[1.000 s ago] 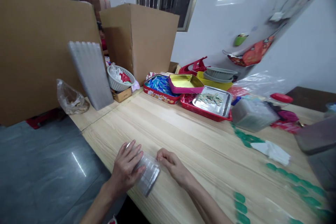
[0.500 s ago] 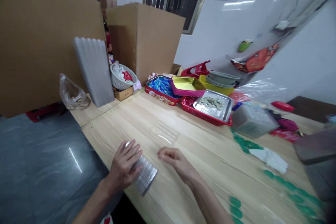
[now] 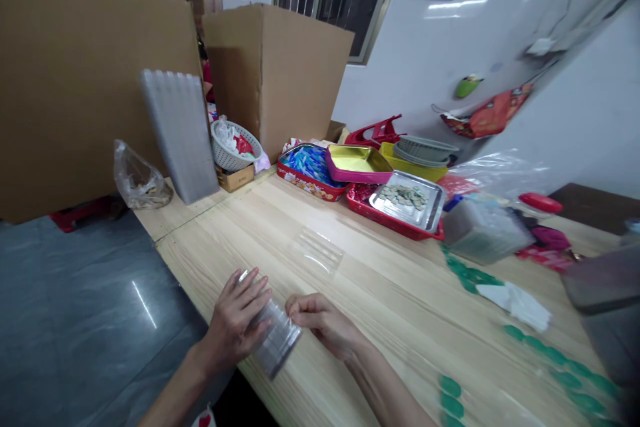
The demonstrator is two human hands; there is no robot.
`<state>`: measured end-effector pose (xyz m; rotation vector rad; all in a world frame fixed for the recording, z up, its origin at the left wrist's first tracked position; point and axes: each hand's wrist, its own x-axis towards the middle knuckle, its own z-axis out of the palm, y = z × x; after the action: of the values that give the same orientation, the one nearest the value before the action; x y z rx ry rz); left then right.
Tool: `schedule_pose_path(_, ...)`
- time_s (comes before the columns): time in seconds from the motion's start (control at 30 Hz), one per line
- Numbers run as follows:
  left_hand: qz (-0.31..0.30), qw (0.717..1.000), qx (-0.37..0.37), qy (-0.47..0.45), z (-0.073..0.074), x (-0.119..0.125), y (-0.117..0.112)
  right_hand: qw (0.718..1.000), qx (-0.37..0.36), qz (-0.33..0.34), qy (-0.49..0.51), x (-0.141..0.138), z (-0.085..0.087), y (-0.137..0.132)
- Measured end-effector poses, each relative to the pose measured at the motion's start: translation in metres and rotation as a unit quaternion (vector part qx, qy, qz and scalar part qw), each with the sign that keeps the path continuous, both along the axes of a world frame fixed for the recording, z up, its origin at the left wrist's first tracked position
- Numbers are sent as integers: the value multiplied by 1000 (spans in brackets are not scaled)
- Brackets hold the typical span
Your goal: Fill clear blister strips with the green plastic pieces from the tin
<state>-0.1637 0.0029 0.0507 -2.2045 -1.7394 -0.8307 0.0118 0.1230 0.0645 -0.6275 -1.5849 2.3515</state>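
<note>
In the head view, a clear ribbed plastic piece (image 3: 278, 340) is held at the near edge of the pale wooden desk (image 3: 380, 293), with the left hand (image 3: 235, 320) closed around its left side, fingers curved over it. The right hand (image 3: 320, 320) is loosely curled, and its fingertips (image 3: 293, 305) are set against the piece's upper right edge; whether it is gripping cannot be told. The left hand is the nearer, covering more of the piece. The long axis appears to slant from the right fingertips down toward the desk's near edge, though part is hidden by the fingers. A flat clear ribbed plastic sheet (image 3: 320, 252) is laid on the desk just beyond the hands. A grey stack of ribbed trays (image 3: 180, 137) is propped against a cardboard sheet (image 3: 85, 93) at the left. Along the far side, a red tin of blue pieces (image 3: 309, 172) and a steel tray (image 3: 407, 199) are placed, and green strips (image 3: 470, 273) are scattered to the right
</note>
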Motion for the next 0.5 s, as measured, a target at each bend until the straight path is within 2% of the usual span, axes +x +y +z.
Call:
schedule_pose_path(0.1, 1, 1000, 0, 3, 1, 0, 0, 1000, 28, -4, -6, -1, 0, -3)
schedule_pose_path(0.23, 3, 1000, 0, -10, 1, 1, 2, 991, 127, -28, -38, 1, -2, -5)
schedule_pose_path(0.4, 0, 1000, -3, -16, 0, 1, 4, 952, 296, -39, -67, 4, -2, -8)
schedule_pose_path(0.5, -2, 1000, 2, -10, -1, 1, 4, 930, 358, -46, -71, 4, 0, -9)
